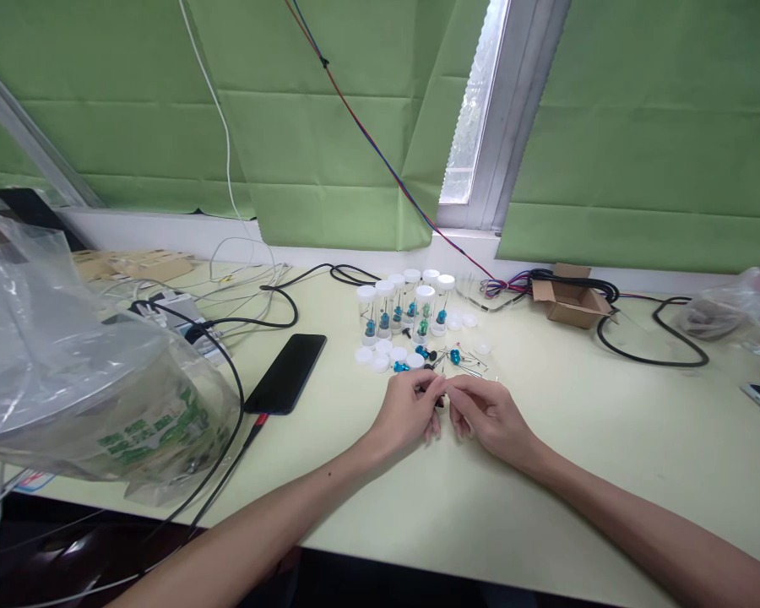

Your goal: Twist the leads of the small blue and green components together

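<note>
My left hand (406, 414) and my right hand (487, 414) meet fingertip to fingertip over the pale table (545, 490). Both pinch a small dark part (437, 392) between them; what it is I cannot make out. Just beyond the fingers lie loose blue and black small parts (426, 352) and white caps (380, 361). Behind those stand several clear vials with white lids (405, 308), each with a blue or green piece inside.
A black phone (287, 373) on a cable lies to the left. A large clear plastic bag (82, 371) fills the near left. A small open cardboard box (570, 297) and black cables (652, 338) sit at the back right, under green blinds.
</note>
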Demonstrator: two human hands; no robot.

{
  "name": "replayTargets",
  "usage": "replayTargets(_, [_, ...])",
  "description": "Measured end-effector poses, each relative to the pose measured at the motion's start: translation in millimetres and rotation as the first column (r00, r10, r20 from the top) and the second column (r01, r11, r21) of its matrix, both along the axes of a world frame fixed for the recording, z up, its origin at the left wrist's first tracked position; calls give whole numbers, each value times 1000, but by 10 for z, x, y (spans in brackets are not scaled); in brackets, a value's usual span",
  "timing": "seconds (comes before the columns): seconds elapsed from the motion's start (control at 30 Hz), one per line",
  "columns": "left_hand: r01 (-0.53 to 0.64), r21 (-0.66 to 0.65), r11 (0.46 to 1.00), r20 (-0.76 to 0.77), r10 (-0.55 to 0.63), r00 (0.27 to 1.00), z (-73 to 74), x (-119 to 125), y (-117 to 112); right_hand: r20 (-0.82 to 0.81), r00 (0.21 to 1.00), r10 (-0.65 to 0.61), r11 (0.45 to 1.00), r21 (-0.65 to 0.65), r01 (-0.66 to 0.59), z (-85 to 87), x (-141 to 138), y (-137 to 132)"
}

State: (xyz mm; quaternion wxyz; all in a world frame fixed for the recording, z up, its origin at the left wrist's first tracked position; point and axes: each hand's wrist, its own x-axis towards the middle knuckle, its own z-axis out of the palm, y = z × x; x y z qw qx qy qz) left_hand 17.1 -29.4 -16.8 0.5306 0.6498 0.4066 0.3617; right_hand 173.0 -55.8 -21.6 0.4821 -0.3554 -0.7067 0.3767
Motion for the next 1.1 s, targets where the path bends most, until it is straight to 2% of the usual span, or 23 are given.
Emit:
replayTargets(0.47, [-7,14,1000,-16,7,1000,23,6,-12,-20,1000,14,1000,-25,-15,19,0,-15])
replayTargets(0.7, [-1,20,1000,1,1,1000,31,-1,-11,-44,998,54,998,-23,-55,-7,9,-11])
replayTargets(1.1, [16,20,1000,19,-17,1000,24,4,-9,-66,997,44,999,-27,-46,-41,6,-4])
